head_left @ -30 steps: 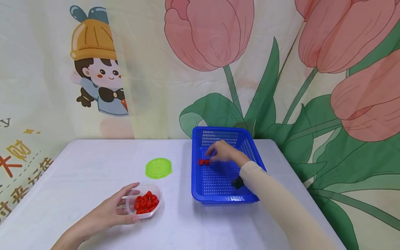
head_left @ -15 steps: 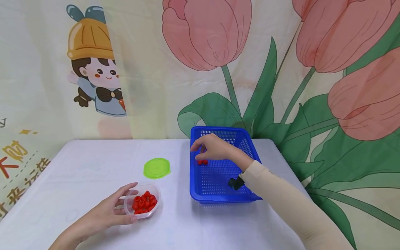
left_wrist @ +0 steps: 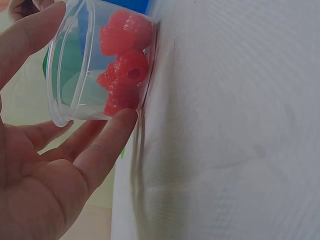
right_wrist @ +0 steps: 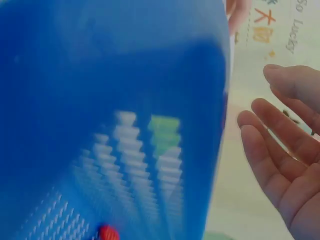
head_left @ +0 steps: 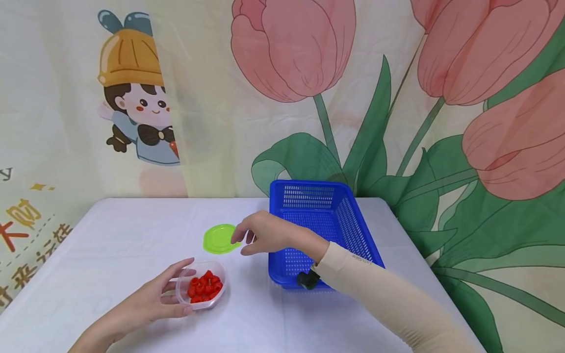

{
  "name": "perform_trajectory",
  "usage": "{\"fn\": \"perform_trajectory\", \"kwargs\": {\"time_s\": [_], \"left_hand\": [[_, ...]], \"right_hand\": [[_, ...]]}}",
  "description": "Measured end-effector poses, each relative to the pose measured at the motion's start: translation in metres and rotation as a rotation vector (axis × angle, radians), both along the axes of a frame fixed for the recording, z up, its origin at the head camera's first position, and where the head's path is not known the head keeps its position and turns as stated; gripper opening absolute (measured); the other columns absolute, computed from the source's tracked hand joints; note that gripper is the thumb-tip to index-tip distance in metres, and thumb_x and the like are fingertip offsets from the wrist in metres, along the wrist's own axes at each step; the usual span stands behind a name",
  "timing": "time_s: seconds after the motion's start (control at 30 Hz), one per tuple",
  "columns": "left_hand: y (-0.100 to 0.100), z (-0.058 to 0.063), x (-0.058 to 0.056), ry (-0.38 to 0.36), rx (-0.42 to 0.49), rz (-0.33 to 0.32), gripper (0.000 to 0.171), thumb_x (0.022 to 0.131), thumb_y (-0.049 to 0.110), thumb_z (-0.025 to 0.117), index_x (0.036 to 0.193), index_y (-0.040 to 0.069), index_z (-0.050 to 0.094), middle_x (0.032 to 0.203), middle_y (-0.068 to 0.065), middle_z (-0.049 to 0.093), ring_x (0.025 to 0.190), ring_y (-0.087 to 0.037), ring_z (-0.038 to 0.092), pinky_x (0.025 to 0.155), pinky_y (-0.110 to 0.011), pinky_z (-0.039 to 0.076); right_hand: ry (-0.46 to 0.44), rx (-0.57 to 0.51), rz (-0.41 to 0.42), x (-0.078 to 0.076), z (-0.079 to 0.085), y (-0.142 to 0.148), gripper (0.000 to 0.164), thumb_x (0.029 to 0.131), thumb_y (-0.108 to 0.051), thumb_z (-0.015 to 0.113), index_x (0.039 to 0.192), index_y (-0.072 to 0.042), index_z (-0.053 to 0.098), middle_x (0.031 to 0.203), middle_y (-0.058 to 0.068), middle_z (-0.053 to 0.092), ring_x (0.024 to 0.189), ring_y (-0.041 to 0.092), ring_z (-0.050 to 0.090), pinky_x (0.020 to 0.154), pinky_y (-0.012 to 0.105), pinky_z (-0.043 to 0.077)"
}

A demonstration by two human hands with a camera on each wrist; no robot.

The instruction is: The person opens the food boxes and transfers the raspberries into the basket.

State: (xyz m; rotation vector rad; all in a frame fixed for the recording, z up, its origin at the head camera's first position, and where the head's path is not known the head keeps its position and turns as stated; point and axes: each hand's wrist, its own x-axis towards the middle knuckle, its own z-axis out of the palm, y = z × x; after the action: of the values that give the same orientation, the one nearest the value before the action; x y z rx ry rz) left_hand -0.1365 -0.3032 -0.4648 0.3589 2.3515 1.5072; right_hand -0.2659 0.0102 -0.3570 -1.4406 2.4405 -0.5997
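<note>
My left hand grips the side of a clear plastic tub, thumb on the near side and fingers round the far side. Red raspberries lie in the tub, which stands on the table; the left wrist view shows them at its bottom. Bare of any object, my right hand hovers between the green lid and the blue basket, its fingers loosely bent. Inside the basket, a red raspberry shows in the right wrist view; the right arm hides that spot from the head view.
The perforated basket stands at the back right of the white-covered table. Behind the table hangs a printed cloth with tulips and a cartoon figure. A dark wrist camera sits under the right wrist, over the basket's front rim.
My right hand has moved out of the basket, left and towards me, from beside two raspberries there to near the lid. The left hand and tub have stayed in place.
</note>
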Motion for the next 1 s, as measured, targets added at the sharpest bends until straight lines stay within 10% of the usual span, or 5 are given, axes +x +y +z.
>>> {"fn": "perform_trajectory", "kwargs": {"time_s": [1.0], "left_hand": [[-0.004, 0.0, 0.0, -0.073, 0.033, -0.007, 0.097, 0.095, 0.021, 0.081, 0.169, 0.024, 0.018, 0.168, -0.022, 0.03, 0.14, -0.046, 0.054, 0.094, -0.023, 0.058]], "right_hand": [[-0.05, 0.075, 0.072, 0.036, -0.051, -0.077, 0.032, 0.096, -0.011, 0.081, 0.127, -0.013, 0.078, 0.113, -0.006, 0.079, 0.091, -0.006, 0.066, 0.079, 0.004, 0.049]]}}
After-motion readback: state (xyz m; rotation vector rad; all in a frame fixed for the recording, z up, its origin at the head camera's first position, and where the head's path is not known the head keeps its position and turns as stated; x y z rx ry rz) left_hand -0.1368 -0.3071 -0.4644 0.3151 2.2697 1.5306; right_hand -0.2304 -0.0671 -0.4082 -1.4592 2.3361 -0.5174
